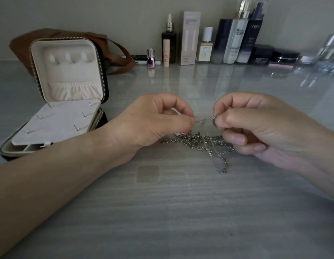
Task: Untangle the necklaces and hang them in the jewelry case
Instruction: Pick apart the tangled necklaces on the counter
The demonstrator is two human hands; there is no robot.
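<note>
A tangle of thin silver necklaces (205,143) lies on the grey table in front of me, with one loop trailing toward me. My left hand (155,120) pinches a fine strand between thumb and forefinger just above the heap. My right hand (252,126) pinches the other end of that short strand, a hand's width to the right. The strand is stretched between the two hands. The jewelry case (69,94) stands open at the left, its cream lid upright with three hooks and an elastic pocket, a flat insert lying over its base.
A brown bag (113,51) lies behind the case. Bottles, boxes and jars of cosmetics (218,43) line the back wall from the middle to the right. The glossy grey table (162,212) stretches toward me.
</note>
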